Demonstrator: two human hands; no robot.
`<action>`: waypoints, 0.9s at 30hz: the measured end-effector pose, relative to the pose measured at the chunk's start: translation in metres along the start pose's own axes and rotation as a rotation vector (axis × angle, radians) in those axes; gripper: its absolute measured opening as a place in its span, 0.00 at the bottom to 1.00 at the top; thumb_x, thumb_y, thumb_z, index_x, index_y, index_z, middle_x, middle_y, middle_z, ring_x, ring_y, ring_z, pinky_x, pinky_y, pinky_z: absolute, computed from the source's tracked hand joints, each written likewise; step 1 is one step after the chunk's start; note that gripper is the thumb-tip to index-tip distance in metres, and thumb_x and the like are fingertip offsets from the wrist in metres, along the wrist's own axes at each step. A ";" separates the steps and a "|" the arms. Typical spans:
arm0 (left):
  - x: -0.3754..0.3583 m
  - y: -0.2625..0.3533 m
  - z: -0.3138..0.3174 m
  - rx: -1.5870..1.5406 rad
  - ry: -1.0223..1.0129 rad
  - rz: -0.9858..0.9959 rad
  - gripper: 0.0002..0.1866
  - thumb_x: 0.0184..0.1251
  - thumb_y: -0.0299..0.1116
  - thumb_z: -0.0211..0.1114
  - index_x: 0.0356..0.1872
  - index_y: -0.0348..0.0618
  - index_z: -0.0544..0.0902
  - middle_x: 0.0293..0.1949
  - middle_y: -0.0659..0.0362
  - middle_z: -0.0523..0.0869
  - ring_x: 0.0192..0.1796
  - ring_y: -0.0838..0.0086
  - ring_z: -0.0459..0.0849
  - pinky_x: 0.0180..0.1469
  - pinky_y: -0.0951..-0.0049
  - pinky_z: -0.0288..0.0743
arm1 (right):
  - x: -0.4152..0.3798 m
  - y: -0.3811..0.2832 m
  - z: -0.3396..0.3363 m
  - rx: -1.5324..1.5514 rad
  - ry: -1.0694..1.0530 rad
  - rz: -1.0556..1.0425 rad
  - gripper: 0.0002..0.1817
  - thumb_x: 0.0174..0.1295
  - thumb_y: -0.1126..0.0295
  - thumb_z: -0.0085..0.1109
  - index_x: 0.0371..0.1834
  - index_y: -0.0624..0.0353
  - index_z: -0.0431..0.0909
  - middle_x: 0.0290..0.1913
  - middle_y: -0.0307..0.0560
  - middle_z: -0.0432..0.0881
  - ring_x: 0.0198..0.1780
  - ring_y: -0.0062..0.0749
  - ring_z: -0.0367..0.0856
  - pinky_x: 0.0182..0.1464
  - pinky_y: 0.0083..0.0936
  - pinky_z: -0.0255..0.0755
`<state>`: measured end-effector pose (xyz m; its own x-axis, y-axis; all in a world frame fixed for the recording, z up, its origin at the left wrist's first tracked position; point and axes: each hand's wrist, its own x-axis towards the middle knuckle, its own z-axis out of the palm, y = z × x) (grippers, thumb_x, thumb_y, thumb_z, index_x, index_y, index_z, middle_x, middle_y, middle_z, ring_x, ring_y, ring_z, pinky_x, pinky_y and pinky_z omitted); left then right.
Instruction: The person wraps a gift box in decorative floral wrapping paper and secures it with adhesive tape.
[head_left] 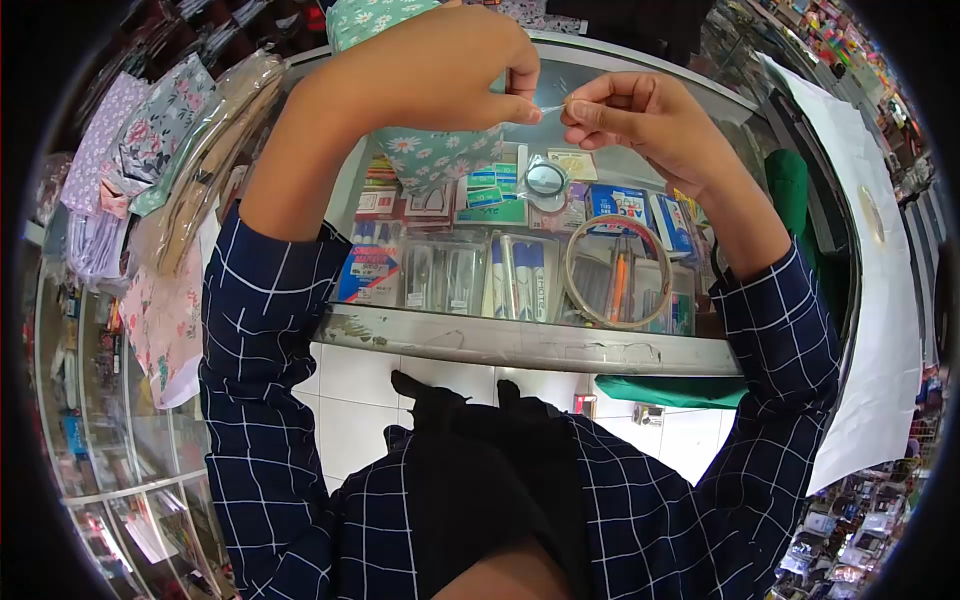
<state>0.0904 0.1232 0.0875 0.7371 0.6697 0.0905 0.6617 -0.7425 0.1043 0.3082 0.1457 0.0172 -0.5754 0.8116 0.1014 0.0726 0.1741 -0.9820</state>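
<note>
Both hands are raised over a glass display counter (500,345). A thin, clear strip (552,109) stretches between them; what it is exactly is too small to tell. My left hand (480,75) pinches its left end between thumb and curled fingers. At its other end my right hand (640,120) is closed in a pinch, thumb against fingertips. Under and beside my left hand is a green cloth item with white daisies (440,155). A roll of tape (570,285) rests on the glass near the front edge, and a smaller clear roll (546,180) lies below my hands.
Marker packs (515,275) and boxes (618,205) show through the glass. Wrapped patterned fabrics (165,130) hang at the left. A dark green roll (787,195) and a large white sheet (880,300) are on the right. White floor tiles (355,385) show below the counter.
</note>
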 end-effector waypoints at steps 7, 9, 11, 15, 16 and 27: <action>0.002 0.000 0.001 0.040 -0.018 -0.048 0.12 0.60 0.41 0.64 0.28 0.43 0.82 0.30 0.56 0.84 0.40 0.59 0.81 0.60 0.46 0.63 | 0.000 -0.007 -0.001 0.017 0.003 0.118 0.09 0.60 0.71 0.63 0.38 0.66 0.80 0.33 0.44 0.83 0.36 0.23 0.83 0.42 0.17 0.77; 0.003 0.005 -0.003 0.026 -0.053 -0.078 0.12 0.60 0.41 0.64 0.28 0.43 0.82 0.30 0.56 0.84 0.40 0.58 0.81 0.61 0.43 0.62 | 0.000 -0.009 -0.005 0.085 -0.051 0.180 0.08 0.60 0.72 0.63 0.37 0.66 0.81 0.33 0.44 0.83 0.36 0.23 0.82 0.42 0.17 0.77; 0.003 0.009 -0.005 0.012 -0.076 -0.109 0.12 0.60 0.41 0.64 0.28 0.42 0.82 0.30 0.56 0.84 0.40 0.58 0.81 0.62 0.41 0.61 | 0.000 -0.010 -0.008 0.123 -0.104 0.223 0.08 0.61 0.71 0.62 0.37 0.66 0.80 0.33 0.43 0.82 0.35 0.22 0.82 0.42 0.16 0.76; -0.005 0.020 -0.008 0.020 -0.024 -0.099 0.12 0.61 0.41 0.64 0.26 0.42 0.82 0.29 0.55 0.84 0.39 0.58 0.82 0.62 0.40 0.60 | 0.001 -0.013 -0.012 0.107 -0.167 0.254 0.07 0.64 0.70 0.60 0.36 0.64 0.79 0.33 0.41 0.81 0.33 0.19 0.80 0.41 0.14 0.75; -0.005 0.019 -0.008 0.015 -0.022 -0.099 0.12 0.61 0.41 0.64 0.26 0.42 0.82 0.29 0.55 0.84 0.39 0.58 0.82 0.62 0.40 0.60 | 0.001 -0.013 -0.013 0.096 -0.174 0.259 0.07 0.64 0.70 0.59 0.36 0.64 0.79 0.33 0.40 0.81 0.33 0.19 0.80 0.41 0.14 0.75; -0.008 0.013 -0.004 -0.035 0.050 -0.063 0.12 0.60 0.39 0.64 0.26 0.41 0.82 0.29 0.53 0.84 0.39 0.59 0.82 0.63 0.44 0.61 | 0.004 0.004 -0.002 0.106 0.009 -0.103 0.11 0.64 0.68 0.60 0.42 0.65 0.80 0.43 0.46 0.83 0.46 0.28 0.83 0.51 0.22 0.75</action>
<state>0.0922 0.1082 0.0925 0.6857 0.7158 0.1321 0.7009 -0.6982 0.1455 0.3076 0.1505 0.0134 -0.5680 0.7976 0.2031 -0.0730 0.1970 -0.9777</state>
